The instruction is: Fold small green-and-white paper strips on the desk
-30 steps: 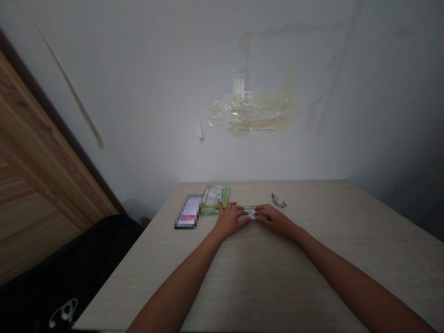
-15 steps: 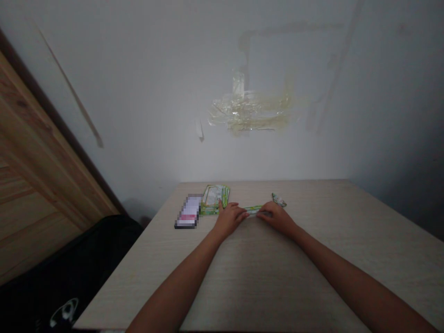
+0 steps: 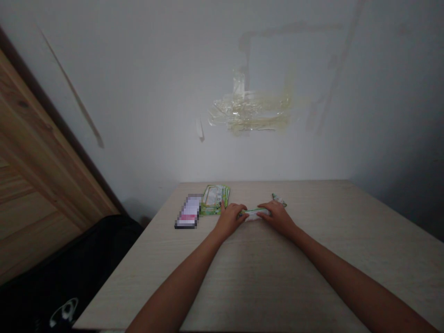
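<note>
Between my hands, on the tabletop, is a narrow green and white packet (image 3: 256, 213), which looks folded or rolled. The fingers of my left hand (image 3: 231, 218) are closed on its left end. At its right end, my right hand (image 3: 277, 216) grips it between thumb and fingers. A stack of green and white flat packets (image 3: 214, 196) lies just beyond and left of my left hand. Past my right hand rests a small folded piece (image 3: 279, 200) in green and white, partly hidden by the fingers.
A phone (image 3: 189, 212) with a blurred screen lies at the left, against the packets. The pale wooden table (image 3: 263, 277) ends at a wall (image 3: 156, 115) with peeling tape (image 3: 253, 111). A black bag (image 3: 86, 268) and wooden boards (image 3: 41, 152) stand on the left.
The packet between my hands shows more of its white face, as though turned. My fingers have shifted to its two ends; the phone and stack have not moved.
</note>
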`<state>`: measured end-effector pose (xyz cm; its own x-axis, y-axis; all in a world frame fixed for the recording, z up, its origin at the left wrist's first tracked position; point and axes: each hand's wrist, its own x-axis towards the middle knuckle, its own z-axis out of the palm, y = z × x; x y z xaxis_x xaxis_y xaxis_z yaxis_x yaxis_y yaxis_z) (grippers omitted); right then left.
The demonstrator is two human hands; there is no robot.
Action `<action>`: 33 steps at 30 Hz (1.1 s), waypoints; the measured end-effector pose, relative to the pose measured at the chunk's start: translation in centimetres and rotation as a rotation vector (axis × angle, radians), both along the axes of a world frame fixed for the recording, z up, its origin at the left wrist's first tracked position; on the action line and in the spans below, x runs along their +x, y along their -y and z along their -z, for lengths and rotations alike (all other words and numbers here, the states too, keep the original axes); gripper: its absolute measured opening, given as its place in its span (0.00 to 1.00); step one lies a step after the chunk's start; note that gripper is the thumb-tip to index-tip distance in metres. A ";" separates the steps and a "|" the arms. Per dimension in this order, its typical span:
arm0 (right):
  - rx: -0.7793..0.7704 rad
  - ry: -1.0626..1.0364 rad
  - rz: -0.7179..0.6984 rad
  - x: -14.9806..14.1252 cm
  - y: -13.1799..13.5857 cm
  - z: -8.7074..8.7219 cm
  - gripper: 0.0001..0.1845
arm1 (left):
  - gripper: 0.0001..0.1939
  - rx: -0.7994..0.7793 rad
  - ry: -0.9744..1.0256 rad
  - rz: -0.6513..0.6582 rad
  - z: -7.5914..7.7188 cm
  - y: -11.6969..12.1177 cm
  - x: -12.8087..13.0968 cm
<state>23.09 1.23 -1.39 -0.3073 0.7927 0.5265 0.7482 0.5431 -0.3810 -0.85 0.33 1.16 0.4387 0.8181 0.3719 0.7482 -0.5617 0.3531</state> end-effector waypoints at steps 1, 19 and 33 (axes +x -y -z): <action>-0.003 0.009 0.004 0.0 0.0 0.0 0.19 | 0.13 -0.001 0.001 0.006 0.0 0.0 0.0; 0.150 0.049 -0.164 -0.3 0.5 -0.4 0.18 | 0.13 0.026 -0.041 0.019 0.5 -0.3 -0.2; 0.074 0.096 -0.216 -0.7 0.7 -0.5 0.12 | 0.12 0.036 -0.049 0.042 0.4 -0.2 -0.2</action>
